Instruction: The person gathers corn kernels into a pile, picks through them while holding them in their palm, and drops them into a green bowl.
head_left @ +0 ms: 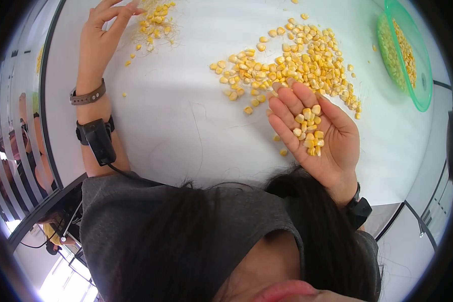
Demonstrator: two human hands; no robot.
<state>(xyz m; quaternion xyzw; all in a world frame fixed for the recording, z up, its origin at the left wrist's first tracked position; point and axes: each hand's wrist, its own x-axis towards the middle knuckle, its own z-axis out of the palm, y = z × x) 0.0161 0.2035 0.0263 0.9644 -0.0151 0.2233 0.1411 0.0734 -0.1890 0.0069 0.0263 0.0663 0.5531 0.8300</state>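
Note:
My right hand (340,143) lies palm up over the white table (186,121), cupping a small heap of yellow corn kernels (309,132). Its fingertips touch the near edge of a large spread of loose kernels (292,63). My left hand (101,31) reaches far forward at the left, fingers curved and apart. Its fingertips rest at a smaller pile of kernels mixed with corn silk (155,24).
A green translucent bowl (422,80) holding kernels stands at the table's right edge. Stray kernels and thin silk strands lie between the piles. A brown strap (88,95) and a black device (98,140) sit on my left forearm, and another black device (360,209) is on my right wrist.

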